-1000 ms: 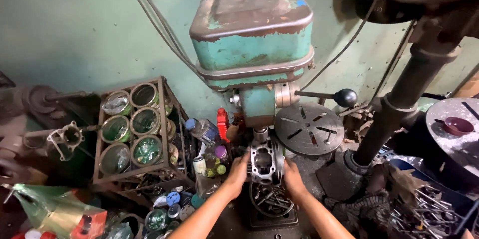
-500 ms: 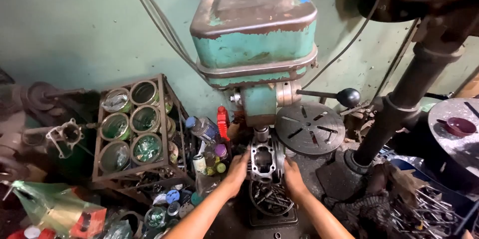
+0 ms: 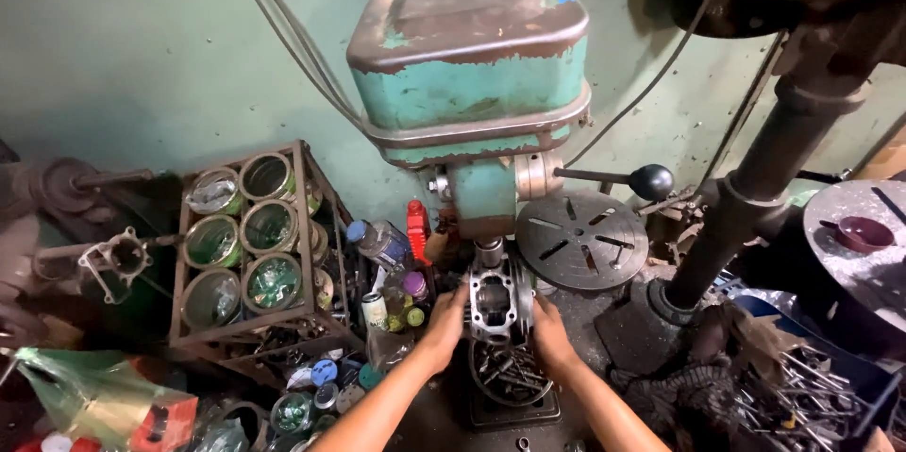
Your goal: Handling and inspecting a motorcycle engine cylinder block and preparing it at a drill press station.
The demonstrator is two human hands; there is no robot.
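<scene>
- Green, stained wall [image 3: 123,46] stood behind a worn teal drill press [image 3: 472,84], its round slotted table [image 3: 580,240] swung to your right.
- Your left hand [image 3: 442,325] gripped the left side of a grey metal engine cylinder [image 3: 497,296], fingers curled against it.
- Your right hand [image 3: 550,329] clasped the cylinder's right side in the same way.
- You kept the cylinder upright directly beneath the spindle [image 3: 488,251], above a round tray of scrap bits [image 3: 510,372].
- A metal rack of tins [image 3: 250,244] stood well to your left.
</scene>
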